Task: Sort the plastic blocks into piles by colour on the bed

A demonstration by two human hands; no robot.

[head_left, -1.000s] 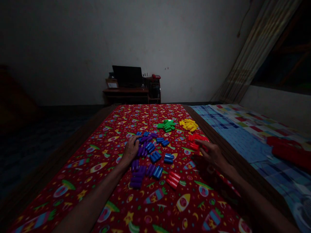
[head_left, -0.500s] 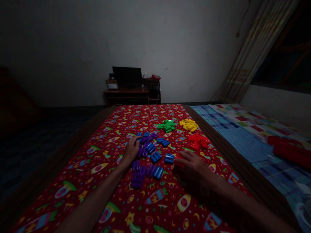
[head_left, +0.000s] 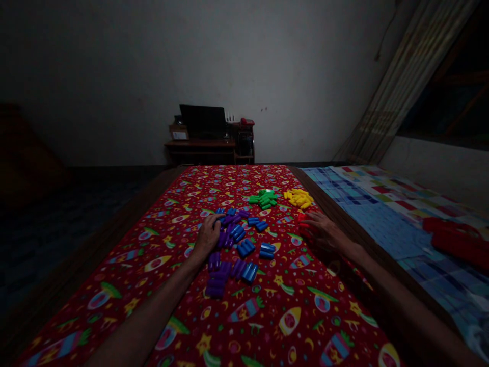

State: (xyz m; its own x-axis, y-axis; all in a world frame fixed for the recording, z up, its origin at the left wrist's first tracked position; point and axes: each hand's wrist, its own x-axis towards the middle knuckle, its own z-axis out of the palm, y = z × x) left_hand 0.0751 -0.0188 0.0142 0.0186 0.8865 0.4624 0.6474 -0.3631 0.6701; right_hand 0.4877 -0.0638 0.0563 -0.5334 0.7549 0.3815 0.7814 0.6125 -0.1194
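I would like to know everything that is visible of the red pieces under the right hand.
The red pieces are small, glossy, plastic-looking blocks, heaped on the rocket-patterned cloth near its right edge, just nearer than the yellow heap. The right hand lies over them, palm down, hiding most; only a few show by its fingertips, and the dim light blurs their shape. Whether it holds any cannot be told.

Smooth, glossy moulded-plastic purple pieces (head_left: 218, 275) and blue pieces (head_left: 245, 247) catch the dim light on a matt printed cloth (head_left: 244, 316). The green pieces (head_left: 263, 199) at twelve o'clock, and the yellow pieces (head_left: 298, 198) and red pieces (head_left: 301, 219) at one o'clock, share that shine. A dull, dark wooden rim (head_left: 321, 193) runs at three o'clock beside soft checked fabric (head_left: 382, 224). The wall (head_left: 114, 76) looks like matt, faintly rough plaster.
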